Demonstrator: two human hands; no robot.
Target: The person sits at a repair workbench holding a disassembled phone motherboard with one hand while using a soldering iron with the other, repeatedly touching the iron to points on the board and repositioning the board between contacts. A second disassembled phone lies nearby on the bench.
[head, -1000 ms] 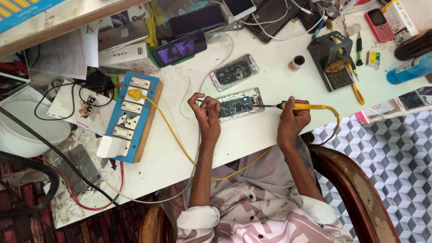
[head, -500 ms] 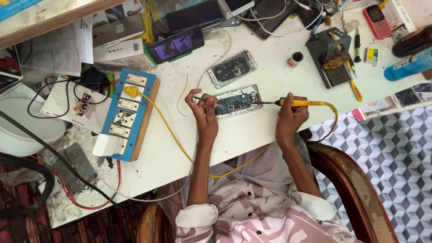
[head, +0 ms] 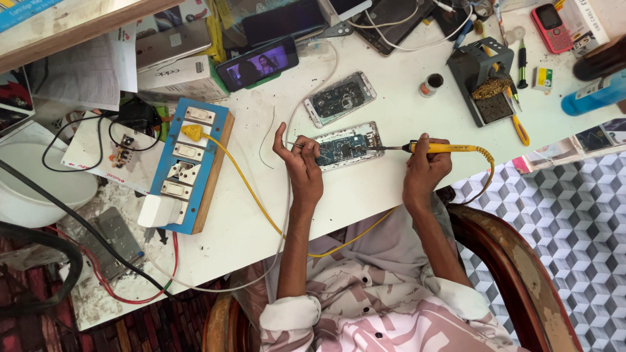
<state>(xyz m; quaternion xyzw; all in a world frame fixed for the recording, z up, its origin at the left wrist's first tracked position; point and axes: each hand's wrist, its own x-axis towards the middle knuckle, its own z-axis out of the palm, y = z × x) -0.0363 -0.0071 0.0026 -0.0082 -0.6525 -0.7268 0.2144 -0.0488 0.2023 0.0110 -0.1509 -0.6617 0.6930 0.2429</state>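
An opened phone [head: 345, 146] with its blue circuit board showing lies on the white table [head: 391, 111]. My right hand [head: 425, 168] grips a yellow-handled soldering iron [head: 438, 148], its tip resting on the right part of the board. My left hand [head: 301, 163] sits at the phone's left edge and pinches a thin solder wire [head: 293, 145] that reaches toward the board. A second opened phone [head: 340, 98] lies just beyond.
A blue switch board [head: 189, 166] with a yellow plug stands left of my hands. A black iron stand with brass wool [head: 488, 88] is at the right, near a small jar [head: 431, 84]. A phone playing video [head: 257, 64] leans at the back among boxes and cables.
The view has shifted slightly. Both hands stay at the opened phone, with the iron tip still on the board.
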